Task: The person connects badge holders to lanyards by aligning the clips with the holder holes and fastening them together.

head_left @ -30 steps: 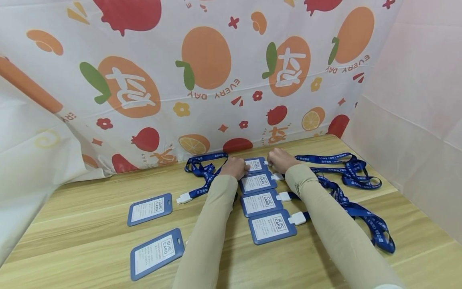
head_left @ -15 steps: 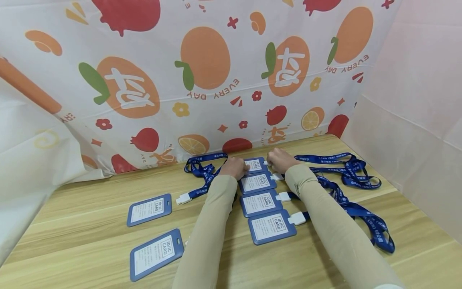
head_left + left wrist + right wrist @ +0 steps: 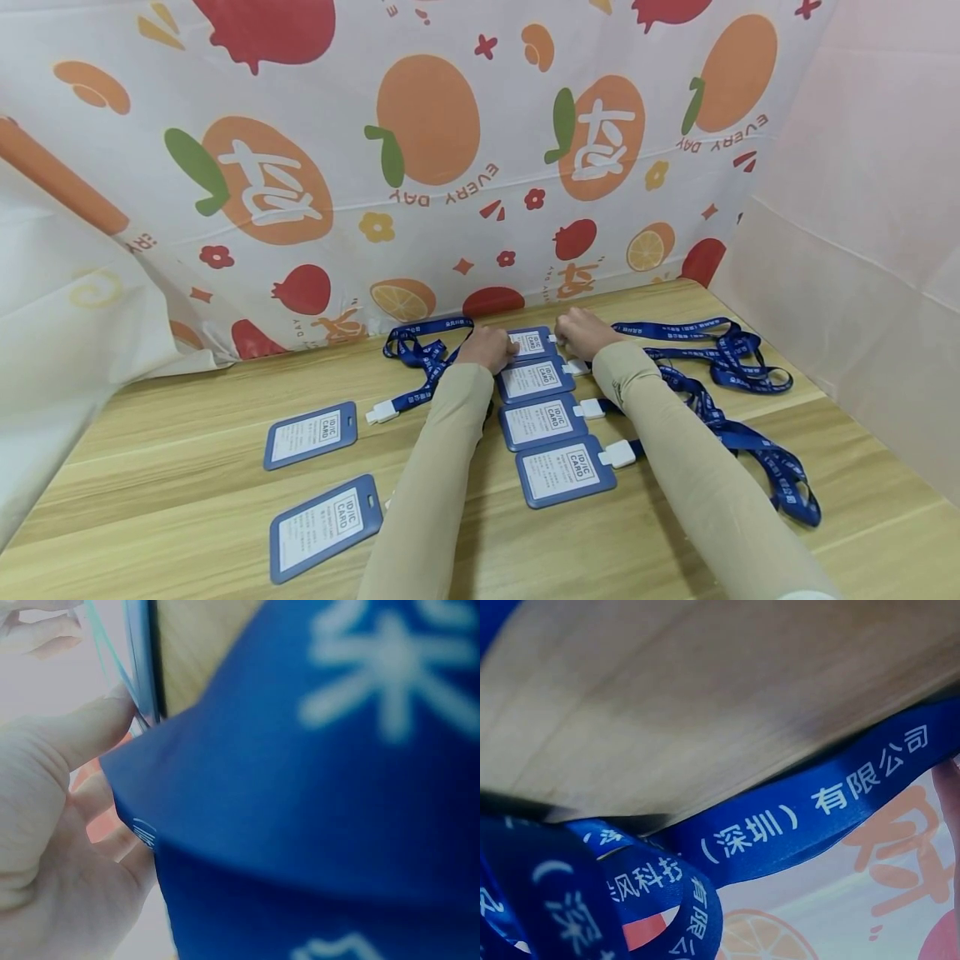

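Observation:
In the head view, my left hand (image 3: 487, 347) grips the left end of the farthest blue ID card holder (image 3: 531, 342), thumb over its face. At that holder's right end, my right hand (image 3: 585, 333) pinches the small white clip (image 3: 553, 338) of a blue lanyard (image 3: 667, 331). The left wrist view has my thumb (image 3: 101, 727) against the holder's edge (image 3: 139, 652), with a blurred lanyard band (image 3: 300, 787) across the front. Only a sliver of finger (image 3: 951, 810) shows in the right wrist view, beside the printed lanyard. Most of the right fingertips are hidden.
Nearer holders (image 3: 536, 379), their white clips (image 3: 618, 453) at the right ends, form a column below. Two separate holders (image 3: 311, 435) lie left, beside a loose lanyard with a white clip (image 3: 383, 411). Tangled lanyards (image 3: 780, 467) spread right. A fruit-print cloth (image 3: 427, 250) closes the back.

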Demonstrator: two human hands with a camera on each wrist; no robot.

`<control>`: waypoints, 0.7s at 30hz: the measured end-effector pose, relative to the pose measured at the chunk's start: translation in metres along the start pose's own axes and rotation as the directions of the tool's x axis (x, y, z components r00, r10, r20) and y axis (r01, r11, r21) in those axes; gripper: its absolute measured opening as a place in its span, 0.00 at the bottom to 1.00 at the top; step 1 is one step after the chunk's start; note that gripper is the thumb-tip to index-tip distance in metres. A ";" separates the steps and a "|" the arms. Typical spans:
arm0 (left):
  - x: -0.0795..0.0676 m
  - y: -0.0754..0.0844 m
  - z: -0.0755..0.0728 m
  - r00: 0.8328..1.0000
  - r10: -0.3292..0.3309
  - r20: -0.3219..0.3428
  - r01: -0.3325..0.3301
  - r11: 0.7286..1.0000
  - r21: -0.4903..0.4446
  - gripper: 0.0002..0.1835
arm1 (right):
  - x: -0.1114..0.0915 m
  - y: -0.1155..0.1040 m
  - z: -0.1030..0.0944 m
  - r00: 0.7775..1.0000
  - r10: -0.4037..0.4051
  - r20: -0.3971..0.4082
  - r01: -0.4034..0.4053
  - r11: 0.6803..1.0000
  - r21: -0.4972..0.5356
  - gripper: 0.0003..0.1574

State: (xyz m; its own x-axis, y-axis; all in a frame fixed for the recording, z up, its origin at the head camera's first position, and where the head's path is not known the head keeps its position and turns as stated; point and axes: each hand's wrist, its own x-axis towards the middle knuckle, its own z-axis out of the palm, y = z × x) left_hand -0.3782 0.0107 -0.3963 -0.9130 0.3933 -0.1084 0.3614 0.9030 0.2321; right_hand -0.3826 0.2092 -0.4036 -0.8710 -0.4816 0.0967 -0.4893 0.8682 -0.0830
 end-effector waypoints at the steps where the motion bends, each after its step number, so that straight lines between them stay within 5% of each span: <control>1: 0.000 0.000 0.000 1.000 0.001 0.001 -0.001 1.000 0.003 0.16 | 0.000 0.000 0.000 1.000 0.001 0.001 -0.001 1.000 0.000 0.11; 21: 0.000 -0.001 0.000 1.000 0.002 0.001 -0.002 0.999 -0.035 0.16 | 0.002 0.002 0.004 0.999 -0.022 -0.031 0.022 1.000 -0.006 0.11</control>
State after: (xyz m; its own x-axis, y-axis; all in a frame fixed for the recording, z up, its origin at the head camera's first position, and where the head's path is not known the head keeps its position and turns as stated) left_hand -0.3783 0.0101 -0.3966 -0.9121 0.3953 -0.1085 0.3565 0.8956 0.2662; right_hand -0.3857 0.2097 -0.4072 -0.8581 -0.4970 0.1292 -0.5082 0.8580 -0.0751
